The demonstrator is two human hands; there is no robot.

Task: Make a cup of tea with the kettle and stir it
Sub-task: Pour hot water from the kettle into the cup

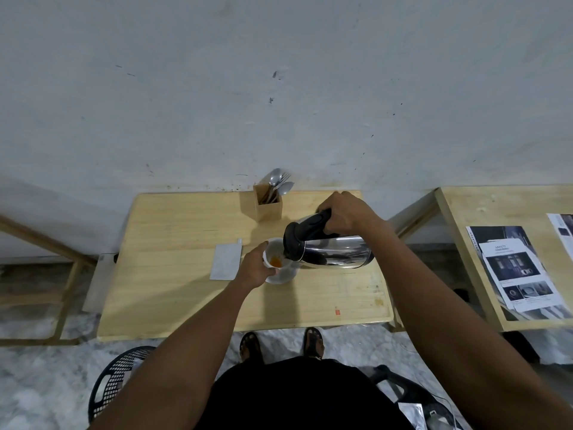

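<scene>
A steel kettle [336,252] with a black lid and handle is tipped on its side, its spout over a white cup [273,250]. My right hand [342,212] grips the kettle's black handle from above. The cup stands on a white saucer [286,274] in the middle of the wooden table [173,293], with orange-brown liquid at its bottom. My left hand [254,268] holds the cup by its left side. A white tea bag wrapper [225,262] lies flat to the left of the cup.
A wooden holder [267,203] with spoons and a fork stands at the table's back edge by the wall. A second table [465,231] with printed sheets is to the right. A black plastic chair [116,380] is at my lower left.
</scene>
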